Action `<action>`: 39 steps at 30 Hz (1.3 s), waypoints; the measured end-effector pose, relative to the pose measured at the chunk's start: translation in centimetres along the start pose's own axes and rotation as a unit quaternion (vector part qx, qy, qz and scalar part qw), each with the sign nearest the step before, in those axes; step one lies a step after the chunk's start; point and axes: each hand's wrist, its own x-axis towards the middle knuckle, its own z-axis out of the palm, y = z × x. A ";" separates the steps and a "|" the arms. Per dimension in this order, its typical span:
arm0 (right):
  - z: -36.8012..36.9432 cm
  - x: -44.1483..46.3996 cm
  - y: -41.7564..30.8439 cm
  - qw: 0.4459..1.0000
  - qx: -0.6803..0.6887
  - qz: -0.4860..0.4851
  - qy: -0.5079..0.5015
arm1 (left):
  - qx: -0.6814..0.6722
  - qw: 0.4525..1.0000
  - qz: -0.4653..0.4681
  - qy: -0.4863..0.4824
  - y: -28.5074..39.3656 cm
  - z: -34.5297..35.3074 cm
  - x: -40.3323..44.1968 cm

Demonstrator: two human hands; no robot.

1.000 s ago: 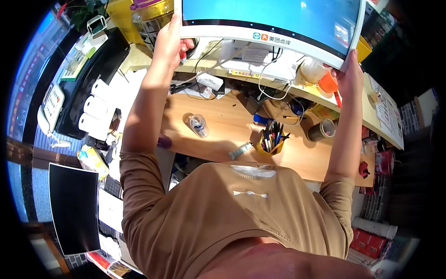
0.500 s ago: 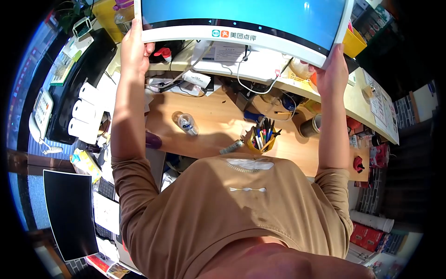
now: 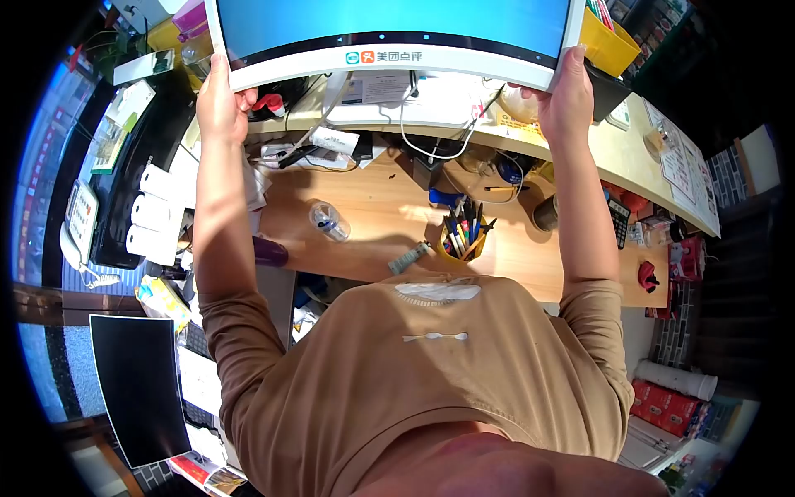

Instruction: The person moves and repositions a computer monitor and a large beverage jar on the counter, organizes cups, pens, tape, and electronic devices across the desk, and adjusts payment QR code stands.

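One large flat screen (image 3: 397, 25) with a white plastic frame and a bright blue display, held up in two bare hands. Printed on its lower frame, two small icons, green and orange, and four dark Chinese characters.

Counted in places around the screen: below, one pale wooden desk (image 3: 373, 197); below and right of its middle, one yellow pen holder (image 3: 469, 254) packed with pens, too overlapped to count; below and left of its middle, one clear plastic cup (image 3: 330, 222); lower than the cup, below the screen's middle, one small grey-green tube (image 3: 409, 258); under its left corner, one dark purple cylinder (image 3: 270, 251); off to its lower left, three white paper rolls (image 3: 149, 209); farther down that side, one black monitor (image 3: 137, 389); just right of it, one yellow box (image 3: 607, 45).

Left hand (image 3: 222, 103) clamped on the screen's lower left corner, thumb up the side edge, fingers curled at the lower edge. Right hand (image 3: 567, 99) clamped likewise on the lower right corner. Screen between thumbs and fingers, mostly above both hands. Cannot tell how far the fingers reach behind the frame.
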 end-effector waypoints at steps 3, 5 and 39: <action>-0.1 0.3 1.0 0.996 -0.024 0.037 0.082 | -0.045 0.999 0.017 -0.025 -0.6 -0.7 0.9; 0.2 0.2 0.8 0.998 0.005 0.033 0.057 | -0.020 1.000 0.013 0.000 -0.4 -0.3 0.7; 0.3 -0.8 0.0 0.987 -0.061 0.036 0.142 | 0.852 0.415 0.320 0.004 4.8 -17.9 18.2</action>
